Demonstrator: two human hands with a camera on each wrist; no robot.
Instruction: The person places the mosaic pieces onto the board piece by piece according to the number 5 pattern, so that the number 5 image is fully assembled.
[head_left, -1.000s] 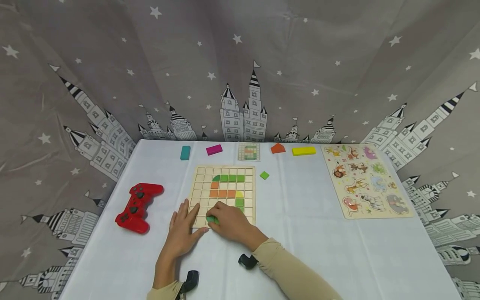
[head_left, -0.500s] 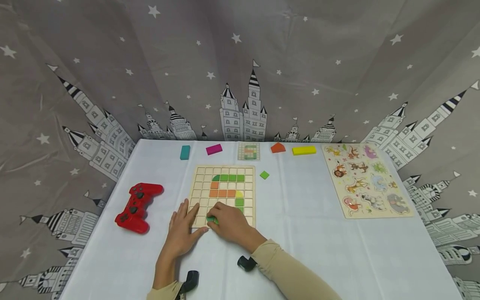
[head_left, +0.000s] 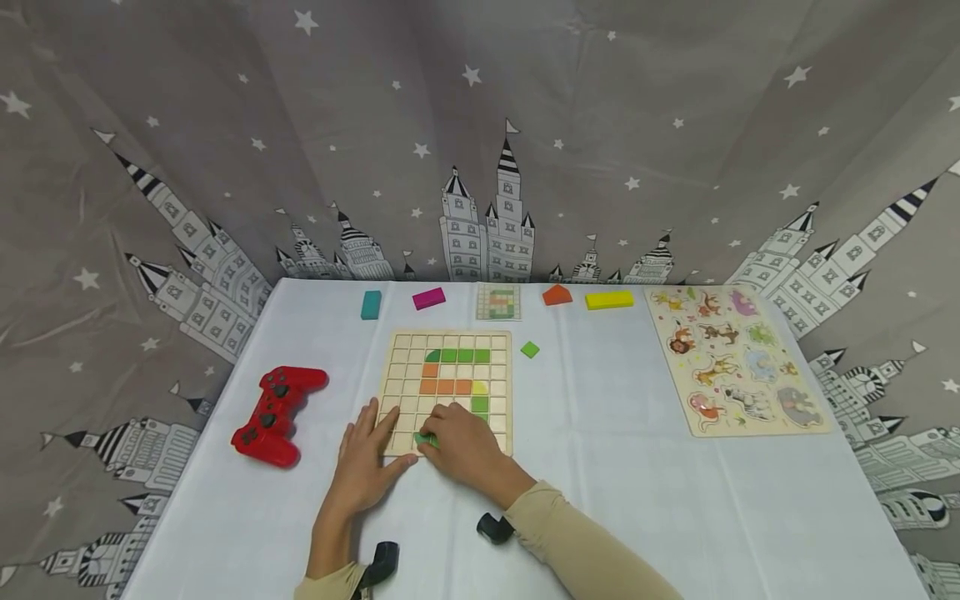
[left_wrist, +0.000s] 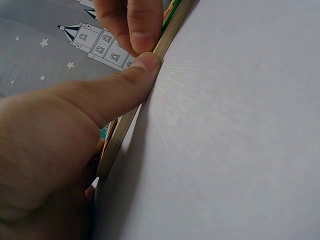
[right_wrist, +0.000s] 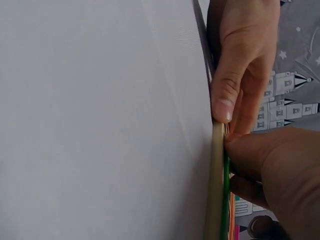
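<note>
A wooden grid board [head_left: 398, 364] lies on the white cloth, with green, orange and yellow tiles set in some of its squares. My left hand [head_left: 363, 467] rests on the board's near left corner, fingers spread and thumb along the near edge. Over the lower part of the board, my right hand [head_left: 467, 446] has its fingertips curled down onto a green tile [head_left: 425, 438], pinching it at the near row. In the right wrist view the thumb and fingers meet close above the board edge [right_wrist: 216, 175]. The right hand hides several squares.
A loose green tile [head_left: 530, 349] lies right of the board. Behind it stand a pattern card [head_left: 498, 302] and teal [head_left: 371, 305], magenta [head_left: 429, 298], orange [head_left: 557, 295] and yellow [head_left: 609, 300] blocks. A red game controller [head_left: 277, 417] lies left, an animal puzzle [head_left: 731, 358] right.
</note>
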